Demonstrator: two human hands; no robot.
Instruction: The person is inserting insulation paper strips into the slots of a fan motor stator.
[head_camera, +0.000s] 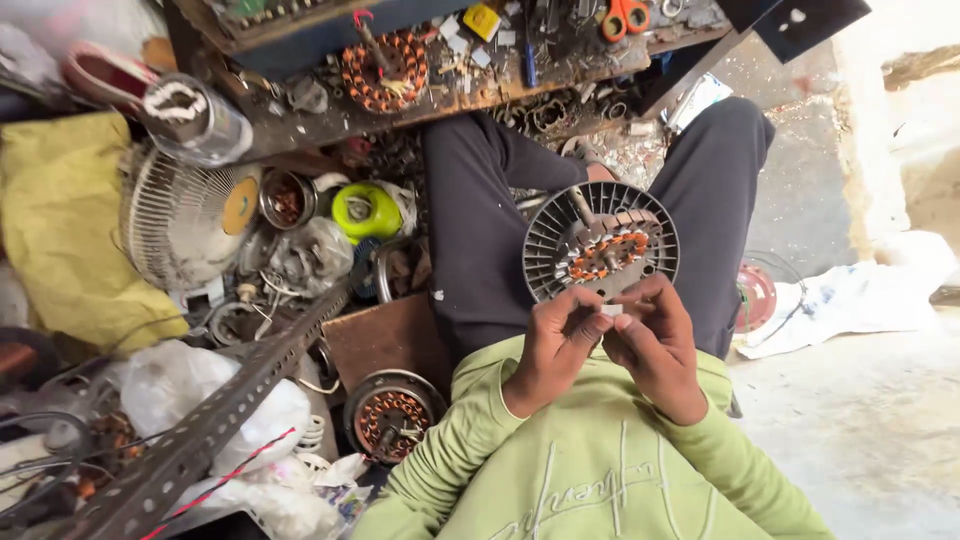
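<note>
A round grey fan motor housing (600, 240) with radial fins and orange copper windings in its middle rests on my lap. My left hand (555, 340) and my right hand (650, 335) meet at its near edge, fingers pinched together on a small white piece (611, 310) by the windings. Both sleeves are light green. My dark trousers (480, 240) lie under the housing.
A second motor with copper windings (392, 412) lies on the floor by my left elbow. A slotted metal angle bar (230, 400) runs diagonally at left. A white fan guard (185, 215), a green cup (366, 210) and a cluttered workbench (450, 60) with orange scissors (625, 17) lie beyond.
</note>
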